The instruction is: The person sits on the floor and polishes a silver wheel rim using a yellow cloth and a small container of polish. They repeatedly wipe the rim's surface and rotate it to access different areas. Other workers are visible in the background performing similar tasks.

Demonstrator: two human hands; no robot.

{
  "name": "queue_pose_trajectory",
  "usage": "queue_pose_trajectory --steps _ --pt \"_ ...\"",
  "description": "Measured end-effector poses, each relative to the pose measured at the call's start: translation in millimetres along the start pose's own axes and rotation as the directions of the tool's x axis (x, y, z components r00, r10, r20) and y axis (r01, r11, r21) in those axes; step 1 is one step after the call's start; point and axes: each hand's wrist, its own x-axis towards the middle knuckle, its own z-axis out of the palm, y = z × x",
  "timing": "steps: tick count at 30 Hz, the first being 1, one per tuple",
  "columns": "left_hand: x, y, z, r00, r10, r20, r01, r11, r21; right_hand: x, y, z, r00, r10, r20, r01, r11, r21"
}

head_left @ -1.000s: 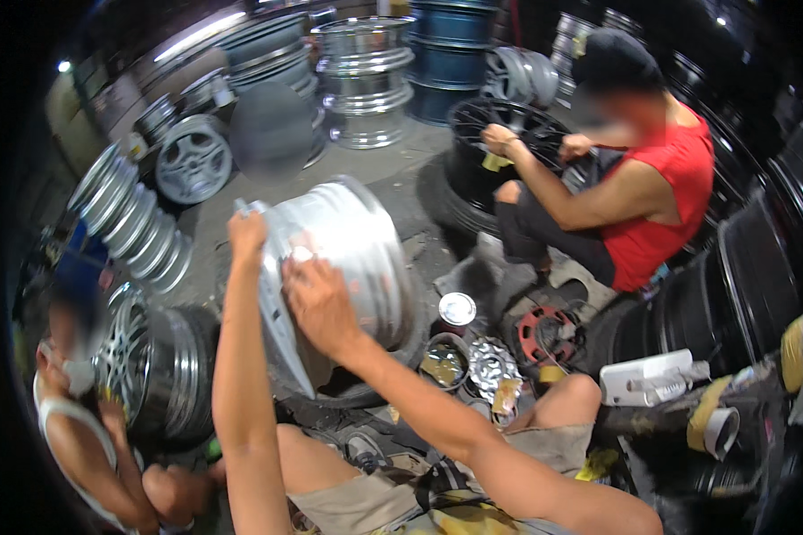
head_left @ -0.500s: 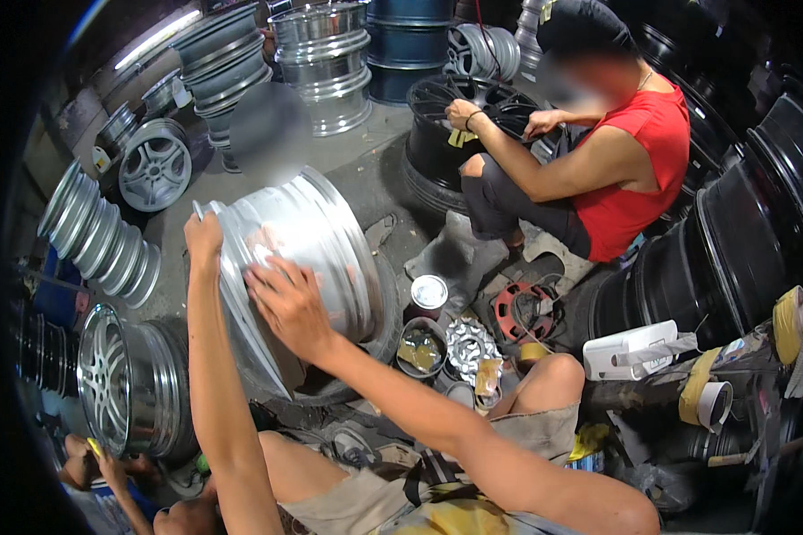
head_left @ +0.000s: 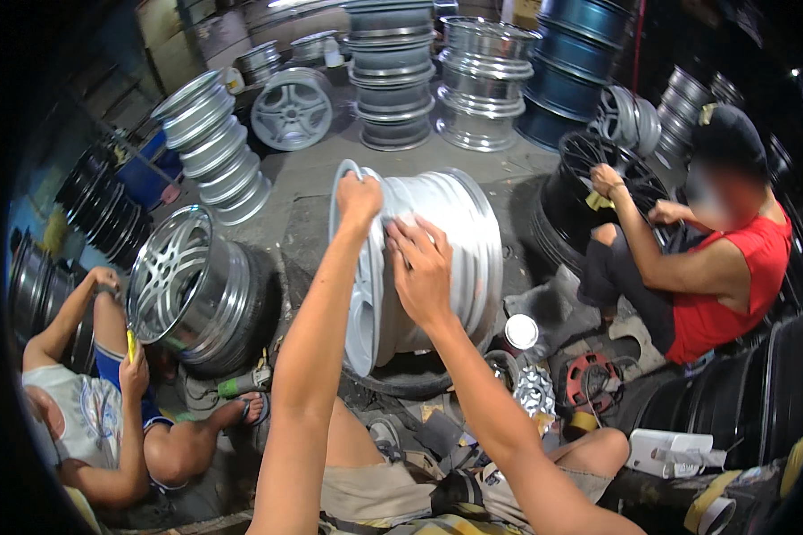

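Note:
A silver wheel rim [head_left: 459, 259] stands on its side in front of me, resting on a tire [head_left: 410, 385] on the floor. My left hand [head_left: 360, 198] is closed around the upper edge of the rim's left flange. Against the barrel, just right of that flange, my right hand [head_left: 422, 267] lies with its fingers stretched out. A pale patch shows by its fingertips. Whatever may be under that palm is hidden.
A co-worker in red [head_left: 732, 299] handles a black wheel [head_left: 580, 205] at right. Another person [head_left: 89, 410] sits at left beside a chrome wheel [head_left: 165, 272] and a green power tool [head_left: 241, 383]. A white-lidded can [head_left: 521, 332] and red reel [head_left: 589, 383] stand nearby. Stacked rims [head_left: 393, 80] line the back.
My view has swung left, so the rim and the co-worker in red appear farther right, and the person at left shows more fully. Both hands stay on the rim, the right fingers closer together.

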Motion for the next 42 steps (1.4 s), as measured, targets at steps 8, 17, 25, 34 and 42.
queue_pose_trajectory --steps 8,17,25,34,42 --pt "-5.0 7.5 -4.7 1.0 -0.002 0.01 0.002 1.0 0.027 1.8 0.5 -9.5 0.998 -0.017 0.063 0.018 1.0 -0.016" --pt "-6.1 4.2 -3.8 1.0 0.004 0.01 -0.004 0.999 0.031 -7.3 -1.6 -13.3 0.998 -0.044 0.044 0.044 0.999 0.015" --pt "-9.4 -1.0 -2.6 1.0 0.023 0.001 -0.023 0.999 0.036 -33.4 -1.4 -10.6 0.999 -0.044 0.003 0.044 0.996 0.073" --pt "-7.6 3.3 -9.1 0.998 0.055 -0.001 -0.055 0.996 0.063 -36.1 -0.7 -12.6 0.997 -0.073 0.019 0.072 0.997 0.03" --pt "-5.1 -6.1 -7.1 0.999 0.035 0.012 -0.036 0.998 0.054 -41.3 -12.9 -15.5 0.997 -0.014 0.076 0.014 1.0 0.006"
